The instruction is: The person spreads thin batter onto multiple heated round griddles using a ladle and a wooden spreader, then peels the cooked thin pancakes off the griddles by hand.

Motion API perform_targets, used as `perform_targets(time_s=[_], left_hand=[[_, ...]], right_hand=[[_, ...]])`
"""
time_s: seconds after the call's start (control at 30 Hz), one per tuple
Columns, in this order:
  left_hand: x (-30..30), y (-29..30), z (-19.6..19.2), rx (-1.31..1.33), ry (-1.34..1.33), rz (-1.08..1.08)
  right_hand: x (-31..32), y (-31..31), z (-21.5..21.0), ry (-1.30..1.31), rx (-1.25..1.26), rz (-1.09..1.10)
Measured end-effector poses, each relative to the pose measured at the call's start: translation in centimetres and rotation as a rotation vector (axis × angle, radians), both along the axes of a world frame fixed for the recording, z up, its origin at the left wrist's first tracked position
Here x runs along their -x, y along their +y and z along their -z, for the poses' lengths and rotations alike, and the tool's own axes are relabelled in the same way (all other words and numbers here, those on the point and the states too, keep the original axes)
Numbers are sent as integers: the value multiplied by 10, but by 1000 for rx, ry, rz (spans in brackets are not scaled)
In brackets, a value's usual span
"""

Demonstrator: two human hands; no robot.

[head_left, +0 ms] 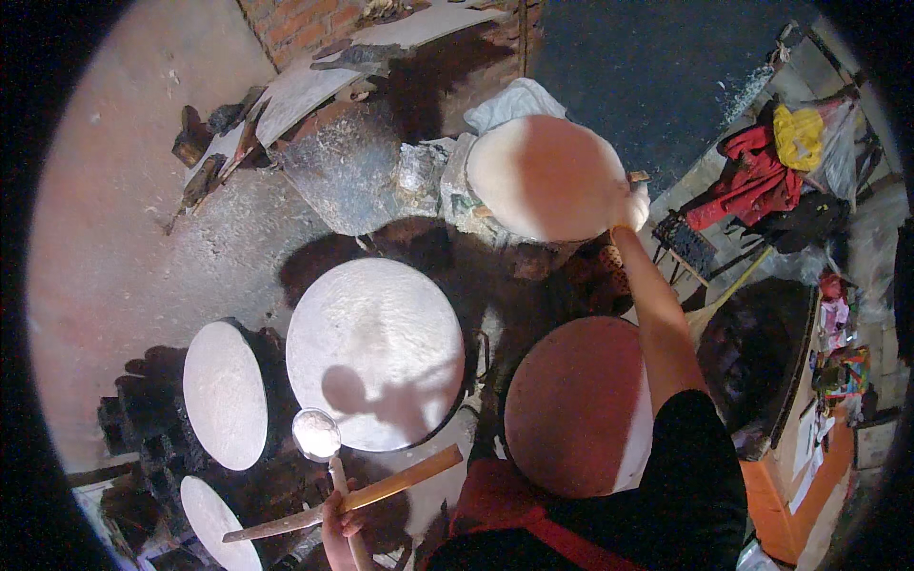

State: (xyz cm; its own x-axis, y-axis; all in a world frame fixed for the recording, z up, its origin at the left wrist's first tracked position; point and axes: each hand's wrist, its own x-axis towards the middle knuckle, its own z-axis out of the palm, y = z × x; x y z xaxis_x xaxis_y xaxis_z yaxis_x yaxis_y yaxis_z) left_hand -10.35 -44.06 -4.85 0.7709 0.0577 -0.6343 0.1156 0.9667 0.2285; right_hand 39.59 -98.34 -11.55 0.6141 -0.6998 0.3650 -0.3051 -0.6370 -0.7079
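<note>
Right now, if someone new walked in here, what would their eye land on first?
Probably the bright white disc left of centre, with a shadow across it, and the pale disc above centre, with the right hand at its right edge. Next might come the left hand at lower left, holding a ladle and a wooden strip. The red cloth stands out at upper right.

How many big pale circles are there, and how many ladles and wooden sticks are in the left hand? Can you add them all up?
Big pale circles: 5 (one mostly in shadow)
Ladle in the left hand: 1
Wooden stick in the left hand: 1
Total: 7
</note>
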Motion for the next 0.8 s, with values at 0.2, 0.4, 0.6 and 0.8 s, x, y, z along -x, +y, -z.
perform_targets(time_s=[0.2,0.4,0.6,0.8], left_hand=[[30,-116,-87,-1695,71,229],[132,-213,-83,-1270,101,128],[168,-247,-60,-438,167,-382],[245,-275,-46,-297,213,-595]], right_hand=[[60,59,10,-74,901,-791],[56,45,8,436,748,-752],[71,80,-12,180,751,-633],[317,276,-77,296,977,-2362]])
